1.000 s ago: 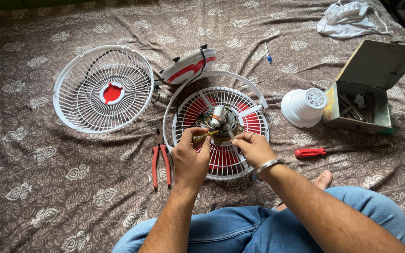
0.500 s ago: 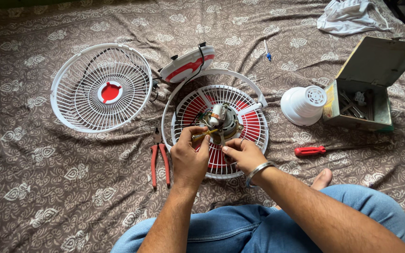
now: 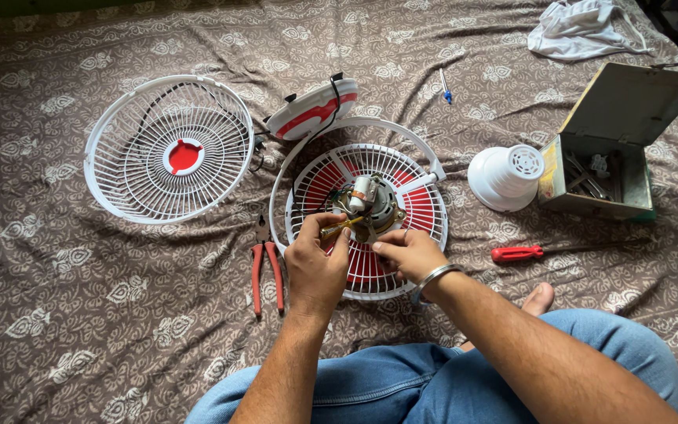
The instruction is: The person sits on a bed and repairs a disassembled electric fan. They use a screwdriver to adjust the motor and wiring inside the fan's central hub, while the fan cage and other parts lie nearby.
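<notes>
The person sits cross-legged on a patterned brown bedsheet (image 3: 56,314), both hands over the rear fan guard (image 3: 359,216), a white grille with red blades behind it. The bare fan motor (image 3: 370,202) sits at its centre. The left hand (image 3: 317,263) pinches a thin yellowish tool (image 3: 339,228) between thumb and fingertips, its tip at the motor's 8 o'clock edge. The right hand (image 3: 410,253), fingers pressed together, touches the grille at the motor's 5 o'clock. From the motor: red-handled pliers (image 3: 267,265) near at 8 o'clock, the front guard (image 3: 168,149) at 10 o'clock, a white motor cover (image 3: 505,177) at 3 o'clock, a red screwdriver (image 3: 516,253) at 4 o'clock, and an open metal toolbox (image 3: 606,157) beyond the cover.
</notes>
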